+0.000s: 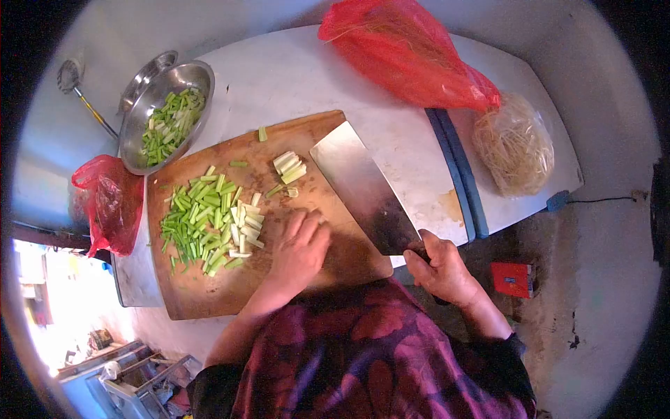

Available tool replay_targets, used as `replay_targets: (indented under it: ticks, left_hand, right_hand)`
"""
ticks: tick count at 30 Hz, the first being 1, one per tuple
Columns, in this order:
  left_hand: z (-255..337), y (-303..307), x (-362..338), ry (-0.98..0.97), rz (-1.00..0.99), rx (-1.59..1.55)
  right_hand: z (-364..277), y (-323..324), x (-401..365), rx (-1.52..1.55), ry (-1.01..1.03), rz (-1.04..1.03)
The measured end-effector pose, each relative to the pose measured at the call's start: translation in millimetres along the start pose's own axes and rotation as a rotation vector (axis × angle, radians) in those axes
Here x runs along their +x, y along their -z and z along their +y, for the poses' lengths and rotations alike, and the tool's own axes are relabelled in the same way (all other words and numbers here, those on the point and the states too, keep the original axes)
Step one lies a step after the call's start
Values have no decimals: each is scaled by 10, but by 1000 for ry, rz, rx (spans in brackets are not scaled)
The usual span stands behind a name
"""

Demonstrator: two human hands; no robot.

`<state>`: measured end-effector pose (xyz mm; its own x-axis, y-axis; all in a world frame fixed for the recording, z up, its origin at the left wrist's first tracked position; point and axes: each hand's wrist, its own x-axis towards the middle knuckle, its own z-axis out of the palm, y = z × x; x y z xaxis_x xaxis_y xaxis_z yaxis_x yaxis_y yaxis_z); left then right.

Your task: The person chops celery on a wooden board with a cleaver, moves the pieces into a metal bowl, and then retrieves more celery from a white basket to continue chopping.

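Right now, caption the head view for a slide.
Right hand holding a broad steel cleaver, left hand over a brown wooden board bearing chopped green stalks.

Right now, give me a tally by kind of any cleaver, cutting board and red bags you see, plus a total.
Cleaver: 1
Cutting board: 1
Red bags: 2 (large red bag, small red bag)
Total: 4
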<state>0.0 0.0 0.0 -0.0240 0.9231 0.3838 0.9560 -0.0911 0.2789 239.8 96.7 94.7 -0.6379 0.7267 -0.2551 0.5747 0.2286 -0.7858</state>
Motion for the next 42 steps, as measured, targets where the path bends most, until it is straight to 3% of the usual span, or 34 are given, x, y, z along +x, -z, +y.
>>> replay_targets:
  ticks: [5,10,13,19,22,25,28,31,37,42]
  left_hand:
    - [-138,58,26,-80,-32,168]
    - [-411,333,84,154,163,252]
    - [-426,319,440,133,159,98]
    - [-471,-46,886,357,-163,270]
    - [-483,-96,932,585,-200,123]
    - [-421,24,859,278,-203,269]
    - [-468,8,868,383,-334,238]
    - [-464,100,785,215,-255,259]
    - [-486,117,620,193,-82,171]
    - [-143,443,346,33,-62,122]
  right_hand:
    - [129,91,-95,-73,63,20]
    - [197,66,-98,-43,20,29]
    - [143,62,-47,-32,31,21]
    - [55,66,-25,-105,83,10]
    - [99,51,-46,-112,75,8]
    - [110,46,-65,-105,69,19]
    - [107,47,-62,-86,61,7]
    - [84,60,-68,-78,48,-10]
    - [57,57,-56,-83,79,7]
    - [-26,87,-62,-46,59,-5]
